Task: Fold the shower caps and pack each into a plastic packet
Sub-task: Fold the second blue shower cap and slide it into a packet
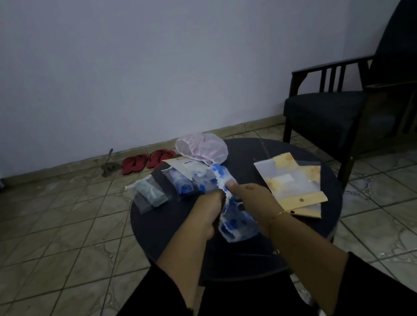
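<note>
1. The blue-and-white shower cap (pixel 235 224) hangs between my hands above the near part of the round table (pixel 320 222) — thin, limp plastic film that I judge almost weightless and slippery, so it is best taken by the gathered elastic edge.
2. My left hand (pixel 210 217) curls round the bunched cap from the left side.
3. My right hand (pixel 251 200) pinches the cap's upper part, thumb on top — both hands closed on it.
4. Packed packets (pixel 168 188) lie farther back; empty packets (pixel 292 183) wait on the right; a pink shower cap (pixel 202 148) sits unfolded.
</note>
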Action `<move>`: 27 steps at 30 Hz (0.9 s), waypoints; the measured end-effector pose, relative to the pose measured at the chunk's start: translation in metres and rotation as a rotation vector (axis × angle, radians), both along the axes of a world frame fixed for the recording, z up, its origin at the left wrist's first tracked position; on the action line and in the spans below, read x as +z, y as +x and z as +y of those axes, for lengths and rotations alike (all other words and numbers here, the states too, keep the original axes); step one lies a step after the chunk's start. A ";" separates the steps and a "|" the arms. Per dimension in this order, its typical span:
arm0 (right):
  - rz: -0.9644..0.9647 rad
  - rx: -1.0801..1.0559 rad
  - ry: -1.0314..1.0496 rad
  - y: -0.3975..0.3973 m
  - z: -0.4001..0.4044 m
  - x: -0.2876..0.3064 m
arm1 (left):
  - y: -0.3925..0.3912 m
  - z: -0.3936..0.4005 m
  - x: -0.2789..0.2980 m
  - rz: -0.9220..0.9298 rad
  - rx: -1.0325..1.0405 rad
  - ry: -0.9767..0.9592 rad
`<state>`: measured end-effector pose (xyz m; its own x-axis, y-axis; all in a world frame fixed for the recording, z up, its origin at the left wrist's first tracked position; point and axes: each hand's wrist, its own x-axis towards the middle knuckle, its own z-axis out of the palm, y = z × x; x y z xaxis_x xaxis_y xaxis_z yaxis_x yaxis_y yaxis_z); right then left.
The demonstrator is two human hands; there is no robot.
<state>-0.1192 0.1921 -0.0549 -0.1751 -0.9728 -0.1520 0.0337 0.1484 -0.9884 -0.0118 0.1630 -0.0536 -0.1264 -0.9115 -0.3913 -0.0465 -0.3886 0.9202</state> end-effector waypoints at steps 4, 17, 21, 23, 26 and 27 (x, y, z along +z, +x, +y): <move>-0.196 0.032 0.107 0.001 0.007 0.002 | 0.010 0.006 0.000 0.126 0.009 0.027; -0.251 0.013 0.188 0.000 0.008 -0.003 | 0.020 0.006 -0.009 0.125 -0.022 0.054; -0.169 -0.114 0.185 -0.010 0.001 -0.004 | 0.030 0.001 -0.008 0.006 0.024 0.062; -0.168 -0.147 0.168 -0.013 -0.001 -0.008 | 0.034 0.004 -0.006 -0.024 0.010 0.071; -0.134 -0.137 0.170 -0.008 -0.002 -0.016 | 0.032 0.007 -0.008 0.002 -0.055 0.090; -0.123 -0.141 0.172 -0.004 -0.001 -0.016 | 0.029 0.007 -0.007 0.030 -0.076 0.099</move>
